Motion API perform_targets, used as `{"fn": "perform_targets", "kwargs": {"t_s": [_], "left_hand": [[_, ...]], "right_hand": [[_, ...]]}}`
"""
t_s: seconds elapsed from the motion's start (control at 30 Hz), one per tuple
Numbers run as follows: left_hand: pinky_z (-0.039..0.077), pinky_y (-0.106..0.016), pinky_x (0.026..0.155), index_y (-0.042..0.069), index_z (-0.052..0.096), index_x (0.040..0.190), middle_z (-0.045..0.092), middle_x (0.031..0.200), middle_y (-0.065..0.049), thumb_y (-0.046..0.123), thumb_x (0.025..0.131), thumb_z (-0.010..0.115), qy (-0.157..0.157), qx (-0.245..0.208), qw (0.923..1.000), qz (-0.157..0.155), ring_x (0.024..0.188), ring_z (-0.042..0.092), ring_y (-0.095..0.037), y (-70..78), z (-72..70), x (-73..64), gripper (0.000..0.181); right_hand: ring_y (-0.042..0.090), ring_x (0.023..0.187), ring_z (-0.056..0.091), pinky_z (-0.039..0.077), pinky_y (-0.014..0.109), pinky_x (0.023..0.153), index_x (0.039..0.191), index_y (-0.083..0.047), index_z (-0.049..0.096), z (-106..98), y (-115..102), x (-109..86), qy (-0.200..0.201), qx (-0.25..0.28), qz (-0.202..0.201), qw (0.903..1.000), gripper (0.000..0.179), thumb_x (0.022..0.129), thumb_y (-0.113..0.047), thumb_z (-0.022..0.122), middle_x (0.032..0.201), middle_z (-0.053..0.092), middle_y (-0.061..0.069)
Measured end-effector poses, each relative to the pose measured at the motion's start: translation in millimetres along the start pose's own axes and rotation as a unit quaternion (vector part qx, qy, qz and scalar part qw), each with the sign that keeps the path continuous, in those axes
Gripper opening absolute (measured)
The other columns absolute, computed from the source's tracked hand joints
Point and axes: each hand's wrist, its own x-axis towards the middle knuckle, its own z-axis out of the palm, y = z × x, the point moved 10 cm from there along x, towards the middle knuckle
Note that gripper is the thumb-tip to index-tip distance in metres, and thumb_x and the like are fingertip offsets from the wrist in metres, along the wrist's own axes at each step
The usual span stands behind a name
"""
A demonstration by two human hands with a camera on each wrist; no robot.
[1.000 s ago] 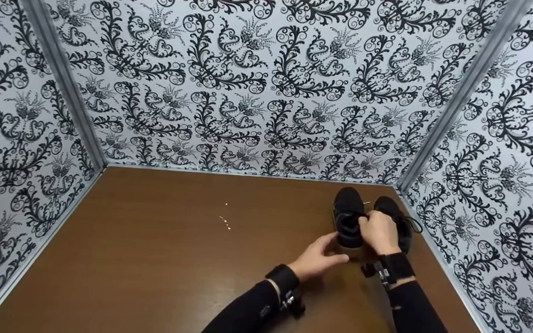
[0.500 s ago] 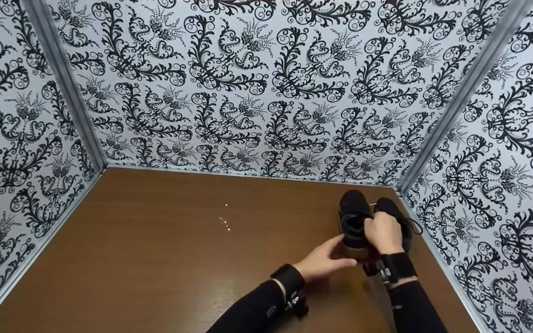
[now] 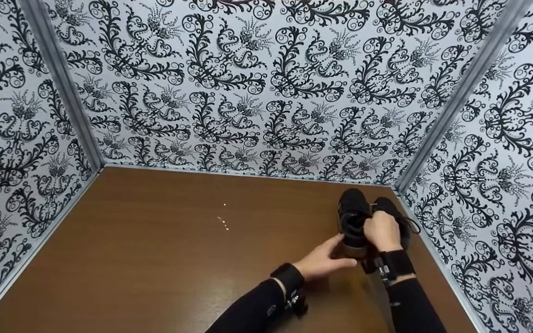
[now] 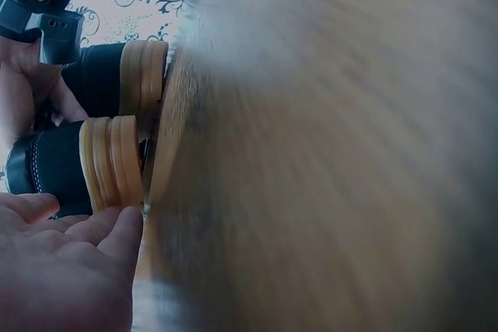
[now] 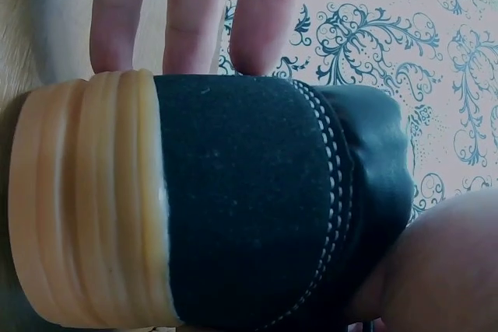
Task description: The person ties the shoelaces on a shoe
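Observation:
Two black shoes with tan layered soles stand side by side at the table's right end, toes toward the back wall. My left hand (image 3: 322, 261) is at the heel of the left shoe (image 3: 353, 199), its straight fingers against the outer side and its thumb held away behind. My right hand (image 3: 383, 231) grips this shoe's collar on the inner side. In the right wrist view the heel (image 5: 241, 192) shows white double stitching, with left fingers (image 5: 191, 29) along one side. The right shoe (image 3: 387, 206) is partly hidden behind my right hand; its lace loops out rightward.
A brown tabletop (image 3: 155, 259) spreads to the left, with a few small bright specks (image 3: 224, 223). Black-and-white patterned panels (image 3: 257, 92) enclose the back and sides. The right panel's bottom edge runs close beside the right shoe.
The left shoe has shifted slightly right, closer to the right shoe, and both hands moved with it. Over the last half second, hands and shoes have stayed almost still.

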Motion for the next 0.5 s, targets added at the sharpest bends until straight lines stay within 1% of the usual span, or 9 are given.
{"fn": "perform_targets", "kwargs": {"t_s": [0.1,0.2,0.3,0.37,0.43,0.5], "left_hand": [[0.040,-0.034,0.130,0.029,0.030,0.176,0.034,0.181,0.006,0.051,0.107,0.069,-0.004,-0.003,1.0000,0.006,0.165,0.037,-0.012,2.9,2.2,2.6,0.082],[0.040,-0.034,0.130,0.026,0.029,0.176,0.034,0.182,0.004,0.053,0.106,0.069,-0.012,0.004,0.9999,0.009,0.165,0.037,-0.013,4.1,5.5,5.1,0.085],[0.041,-0.031,0.128,0.022,0.031,0.176,0.037,0.180,0.002,0.055,0.105,0.070,-0.010,0.014,0.9998,0.003,0.163,0.041,-0.012,1.8,4.8,4.5,0.087],[0.044,-0.031,0.125,0.020,0.034,0.174,0.046,0.175,0.000,0.053,0.105,0.070,-0.006,0.007,0.9999,0.006,0.158,0.048,-0.013,0.5,2.2,3.5,0.085],[0.047,-0.032,0.123,0.018,0.038,0.173,0.051,0.171,-0.003,0.051,0.105,0.071,-0.002,-0.006,0.9999,0.011,0.154,0.053,-0.016,-0.2,-1.8,1.7,0.083],[0.048,-0.034,0.123,0.015,0.040,0.172,0.053,0.170,-0.007,0.051,0.104,0.071,0.006,-0.006,0.9999,0.012,0.152,0.055,-0.020,-0.9,-7.5,0.2,0.083]], "right_hand": [[0.056,0.085,0.072,0.057,0.067,0.076,0.090,0.012,0.073,-3.8,2.0,1.0,0.004,0.001,0.004,1.0000,0.030,0.101,-0.009,0.055,0.099,0.073,0.041],[0.059,0.088,0.071,0.057,0.069,0.077,0.093,0.012,0.073,-13.4,4.1,1.9,0.019,-0.008,0.015,0.9997,0.030,0.102,-0.010,0.055,0.102,0.073,0.042],[0.061,0.095,0.071,0.057,0.071,0.080,0.106,0.009,0.075,-23.3,4.7,2.0,0.030,-0.019,0.038,0.9987,0.030,0.103,-0.012,0.053,0.111,0.074,0.041],[0.060,0.101,0.071,0.057,0.072,0.082,0.118,0.006,0.075,-25.6,2.3,1.9,0.029,-0.026,0.051,0.9979,0.034,0.104,-0.016,0.053,0.120,0.073,0.038],[0.059,0.107,0.071,0.057,0.071,0.085,0.126,0.005,0.074,-26.3,-3.1,1.1,0.037,-0.025,0.054,0.9976,0.037,0.105,-0.018,0.054,0.126,0.072,0.036],[0.057,0.114,0.069,0.056,0.070,0.093,0.130,0.005,0.072,-26.5,-12.2,0.2,0.053,-0.023,0.042,0.9975,0.039,0.105,-0.020,0.056,0.130,0.071,0.034]]}}
